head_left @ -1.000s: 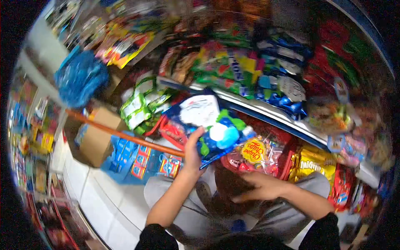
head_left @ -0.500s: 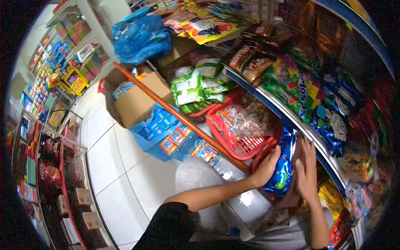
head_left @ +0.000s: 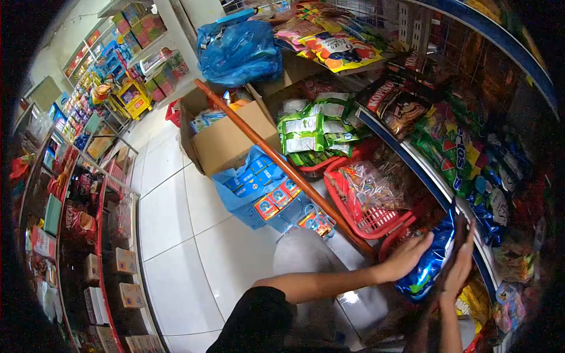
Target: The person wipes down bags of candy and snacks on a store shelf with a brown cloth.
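Between my two hands a shiny blue packet [head_left: 432,263] stands at the lower right, next to a dark brown packet seen edge-on. My left hand [head_left: 407,257] presses on the blue packet's left side, fingers together. On the other side, my right hand [head_left: 460,267] lies along the brown packet, its fingers stretched upward and close together. Just behind them is a red basket [head_left: 376,222] with small clear-wrapped items. Beside the hands runs the shelf edge [head_left: 412,162], with blue, green and brown packets lying above it.
A reddish-brown pole [head_left: 276,159] slants across an open carton [head_left: 232,138] and a blue bag of boxes [head_left: 238,206]. Green packets [head_left: 318,126] fill another basket. A blue plastic bag [head_left: 241,53] sits at the top. Stocked shelves [head_left: 97,253] line the left.
The view has shifted, so the baskets and carton appear further right. Both hands still flank the blue packet, and my right hand's fingers have come closer together against the brown packet.
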### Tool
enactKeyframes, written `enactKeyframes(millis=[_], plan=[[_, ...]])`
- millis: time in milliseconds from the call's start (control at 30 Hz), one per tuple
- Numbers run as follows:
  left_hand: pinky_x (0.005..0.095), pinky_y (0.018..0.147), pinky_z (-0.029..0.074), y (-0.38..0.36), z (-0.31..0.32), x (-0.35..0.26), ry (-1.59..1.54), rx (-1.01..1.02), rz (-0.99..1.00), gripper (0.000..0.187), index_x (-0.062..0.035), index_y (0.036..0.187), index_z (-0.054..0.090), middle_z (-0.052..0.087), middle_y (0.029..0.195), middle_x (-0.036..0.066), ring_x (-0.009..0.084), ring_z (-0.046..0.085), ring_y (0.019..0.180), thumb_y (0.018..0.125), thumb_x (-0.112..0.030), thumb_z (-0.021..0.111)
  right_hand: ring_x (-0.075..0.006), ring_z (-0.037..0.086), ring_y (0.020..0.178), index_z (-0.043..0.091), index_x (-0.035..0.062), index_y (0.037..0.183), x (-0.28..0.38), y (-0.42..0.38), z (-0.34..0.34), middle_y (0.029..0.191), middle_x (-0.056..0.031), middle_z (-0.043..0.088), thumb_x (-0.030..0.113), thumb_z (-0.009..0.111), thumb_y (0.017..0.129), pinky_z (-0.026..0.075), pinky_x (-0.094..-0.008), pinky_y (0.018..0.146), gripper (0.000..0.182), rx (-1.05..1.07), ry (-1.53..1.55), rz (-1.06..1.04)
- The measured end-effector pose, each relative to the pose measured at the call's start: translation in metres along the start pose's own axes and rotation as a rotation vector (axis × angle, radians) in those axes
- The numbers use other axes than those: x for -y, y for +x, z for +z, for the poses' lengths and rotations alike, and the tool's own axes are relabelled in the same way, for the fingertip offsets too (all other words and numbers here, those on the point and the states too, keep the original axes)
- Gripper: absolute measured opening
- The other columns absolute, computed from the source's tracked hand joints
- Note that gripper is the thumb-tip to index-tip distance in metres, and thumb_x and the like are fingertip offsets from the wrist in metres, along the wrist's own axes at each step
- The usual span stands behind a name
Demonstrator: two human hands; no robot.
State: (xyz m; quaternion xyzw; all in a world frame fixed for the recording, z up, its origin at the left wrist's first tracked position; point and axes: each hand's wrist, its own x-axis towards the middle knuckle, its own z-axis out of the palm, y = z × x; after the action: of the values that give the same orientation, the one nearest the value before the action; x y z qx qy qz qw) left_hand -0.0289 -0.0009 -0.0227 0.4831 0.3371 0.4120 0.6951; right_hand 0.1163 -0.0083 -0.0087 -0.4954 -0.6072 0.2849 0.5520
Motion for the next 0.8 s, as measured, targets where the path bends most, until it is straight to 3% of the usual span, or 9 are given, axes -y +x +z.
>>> enactKeyframes(millis=[133, 167, 200, 267, 300, 333, 500, 667, 800], plan=[[0.0273, 0.097, 0.027, 0.007, -0.017, 0.005, 0.075, -0.178, -0.009, 0.054, -0.0020, 0.124, 0.035, 0.040, 0.122, 0.010, 0.0158, 0.036, 0.112, 0.089, -0.043, 0.029, -0.0338, 0.029, 0.121, 0.035, -0.0029, 0.123, 0.036, -0.033, 0.018, 0.129, -0.0208, 0.032, 0.029, 0.045, 0.081, 0.021, -0.0402, 0.099, 0.053, 0.351, -0.366, -0.321], [0.0280, 0.102, 0.018, 0.008, -0.022, 0.056, -0.013, -0.152, 0.328, 0.051, -0.0040, 0.128, 0.029, 0.030, 0.131, 0.009, 0.0175, 0.027, 0.120, 0.090, -0.038, 0.031, -0.0336, 0.031, 0.120, 0.038, -0.0005, 0.121, 0.036, -0.032, 0.017, 0.128, -0.0187, 0.035, 0.028, 0.047, 0.079, 0.024, -0.0413, 0.098, 0.052, 0.547, -0.471, -0.521], [0.0296, 0.102, 0.018, 0.041, -0.070, 0.163, 0.463, -0.050, 0.385, 0.048, -0.0040, 0.130, 0.024, 0.027, 0.132, 0.008, 0.0174, 0.027, 0.120, 0.090, -0.028, 0.034, -0.0333, 0.033, 0.119, 0.041, 0.0018, 0.119, 0.035, -0.029, 0.015, 0.126, -0.0166, 0.038, 0.027, 0.050, 0.077, 0.026, -0.0424, 0.097, 0.051, 0.742, -0.572, -0.725], [0.0323, 0.094, 0.029, 0.009, -0.027, 0.073, 0.505, -0.042, 0.538, 0.050, 0.0019, 0.124, 0.029, 0.041, 0.118, 0.016, 0.0239, 0.039, 0.109, 0.084, -0.026, 0.039, -0.0320, 0.034, 0.118, 0.044, 0.0042, 0.117, 0.039, -0.021, 0.010, 0.125, -0.0144, 0.040, 0.025, 0.051, 0.075, 0.028, -0.0423, 0.096, 0.048, 0.746, -0.582, -0.650], [0.0337, 0.093, 0.031, 0.012, -0.027, 0.075, 0.915, -0.094, 0.638, 0.049, -0.0008, 0.126, 0.027, 0.040, 0.119, 0.017, 0.0254, 0.038, 0.111, 0.084, -0.024, 0.039, -0.0314, 0.035, 0.118, 0.045, 0.0053, 0.116, 0.042, -0.016, 0.007, 0.125, -0.0133, 0.041, 0.024, 0.052, 0.074, 0.028, -0.0422, 0.095, 0.047, 0.751, -0.587, -0.613], [0.0334, 0.091, 0.032, 0.007, -0.021, 0.078, 0.765, -0.158, 0.741, 0.045, -0.0019, 0.123, 0.032, 0.041, 0.117, 0.018, 0.0245, 0.039, 0.111, 0.085, -0.026, 0.036, -0.0323, 0.034, 0.118, 0.044, 0.0044, 0.117, 0.044, -0.007, 0.004, 0.125, -0.0149, 0.040, 0.018, 0.051, 0.074, 0.027, -0.0424, 0.097, 0.046, 0.690, -0.512, -0.563], [0.0302, 0.088, 0.033, -0.003, 0.004, 0.000, 0.285, -0.062, 0.021, 0.045, 0.0030, 0.108, 0.047, 0.053, 0.103, 0.017, 0.0232, 0.048, 0.099, 0.089, -0.035, 0.031, -0.0338, 0.029, 0.121, 0.038, -0.0005, 0.121, 0.038, 0.016, -0.015, 0.127, -0.0176, 0.036, 0.002, 0.040, 0.075, 0.021, -0.0400, 0.100, 0.047, 0.418, -0.619, -0.351], [0.0257, 0.090, 0.030, 0.000, 0.005, 0.007, 0.085, -0.033, 0.010, 0.053, 0.0034, 0.113, 0.044, 0.050, 0.109, 0.011, 0.0155, 0.043, 0.103, 0.090, -0.042, 0.028, -0.0329, 0.023, 0.124, 0.033, 0.0004, 0.125, 0.031, 0.010, -0.015, 0.131, -0.0183, 0.030, 0.009, 0.037, 0.081, 0.017, -0.0386, 0.101, 0.045, 0.269, -0.449, -0.209], [0.0279, 0.095, 0.028, 0.008, -0.010, 0.031, 0.224, -0.139, 0.079, 0.048, 0.0016, 0.119, 0.040, 0.049, 0.113, 0.014, 0.0178, 0.043, 0.107, 0.088, -0.035, 0.034, -0.0350, 0.025, 0.123, 0.033, -0.0007, 0.124, 0.046, -0.011, -0.001, 0.132, -0.0179, 0.029, 0.027, 0.047, 0.079, 0.017, -0.0451, 0.100, 0.055, 0.598, -0.546, -0.299]])
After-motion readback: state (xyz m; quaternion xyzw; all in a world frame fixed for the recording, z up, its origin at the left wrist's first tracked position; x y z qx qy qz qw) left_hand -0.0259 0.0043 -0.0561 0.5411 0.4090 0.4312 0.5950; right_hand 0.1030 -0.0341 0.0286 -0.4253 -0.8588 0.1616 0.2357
